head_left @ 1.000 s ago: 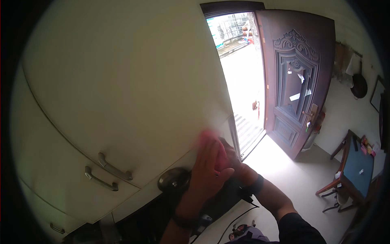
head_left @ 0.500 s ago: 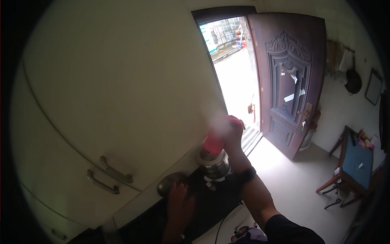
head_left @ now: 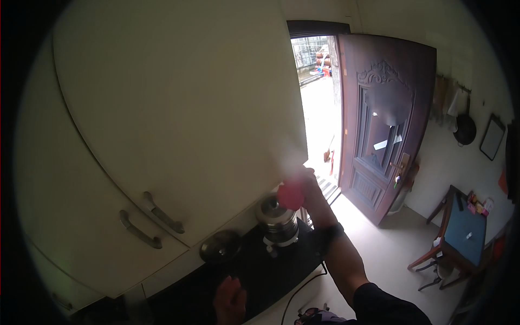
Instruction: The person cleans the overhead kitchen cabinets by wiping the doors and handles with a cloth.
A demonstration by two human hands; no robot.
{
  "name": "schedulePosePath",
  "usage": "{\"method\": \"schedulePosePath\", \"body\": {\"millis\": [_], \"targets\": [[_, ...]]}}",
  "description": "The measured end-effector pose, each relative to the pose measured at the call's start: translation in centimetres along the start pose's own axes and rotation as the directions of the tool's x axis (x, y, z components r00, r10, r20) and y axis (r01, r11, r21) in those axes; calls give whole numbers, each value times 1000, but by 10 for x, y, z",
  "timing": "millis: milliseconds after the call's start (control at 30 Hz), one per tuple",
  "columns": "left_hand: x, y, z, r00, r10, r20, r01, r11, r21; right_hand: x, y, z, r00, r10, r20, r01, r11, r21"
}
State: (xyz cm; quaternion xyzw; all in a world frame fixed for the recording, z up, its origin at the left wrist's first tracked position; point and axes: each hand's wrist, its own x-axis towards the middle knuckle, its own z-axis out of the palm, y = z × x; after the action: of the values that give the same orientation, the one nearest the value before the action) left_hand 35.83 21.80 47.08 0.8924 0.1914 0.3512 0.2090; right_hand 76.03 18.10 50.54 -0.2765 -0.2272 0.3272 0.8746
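Head view: left hand (head_left: 230,300), fingers partly curled above the dark counter (head_left: 265,271); grip cannot be told. Beyond, a blurred pink-red item (head_left: 291,195), surface detail indistinct, is grasped by the right hand (head_left: 310,184) beside the metal pot's (head_left: 276,219) rim.

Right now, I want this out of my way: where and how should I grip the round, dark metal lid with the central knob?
Probably pinch the small knob, coming from the side of the left hand: it sits mid-face on the round metal lid, turned towards you, uncovered.
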Motion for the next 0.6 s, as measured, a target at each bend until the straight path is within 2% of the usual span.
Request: {"method": "schedulePosePath", "body": {"millis": [33, 100, 167, 233, 300, 367, 433, 467, 567, 600], "targets": [[2, 3, -1, 1000, 7, -6, -7, 1000, -3, -5, 18, 4, 1000, 17, 9, -17, 1000, -16], [13, 15, -3, 1000, 17, -10, -17, 1000, -6, -21, 41, 28, 999, 29, -42, -43, 926, -374], [26, 24, -4, 997, 69, -23, -69, 997, 22, -37, 57, 57, 995, 23, -92, -79, 732, -676], [31, 25, -8, 993, 109, -49, -107, 993, 45, -33, 56, 60, 997, -17, -81, -45, 703, -710], [28, 19, -13, 989, 131, -69, -128, 991, 48, -12, 45, 18, 995, -82, -49, 47, 866, -498], [13, 10, -20, 992, 63, -105, -57, 996, 62, 9, 20, -18, 989, -144, -26, 132, 956, -263], [-3, -3, -23, 991, 1, -136, 7, 998, 60, 13, -27, -14, 994, 75, -78, -95, 950, -297], [-12, -10, -22, 989, -30, -148, 38, 998, 53, 13, -31, -13, 994, 61, -96, -91, 930, -355], [-32, -24, -22, 985, -59, -159, 72, 994, 79, 7, 7, -7, 989, -145, -2, 145, 986, -84], [-36, -23, -23, 984, -75, -161, 88, 993, 77, 1, 29, 0, 990, -138, -16, 137, 989, -47]]}}
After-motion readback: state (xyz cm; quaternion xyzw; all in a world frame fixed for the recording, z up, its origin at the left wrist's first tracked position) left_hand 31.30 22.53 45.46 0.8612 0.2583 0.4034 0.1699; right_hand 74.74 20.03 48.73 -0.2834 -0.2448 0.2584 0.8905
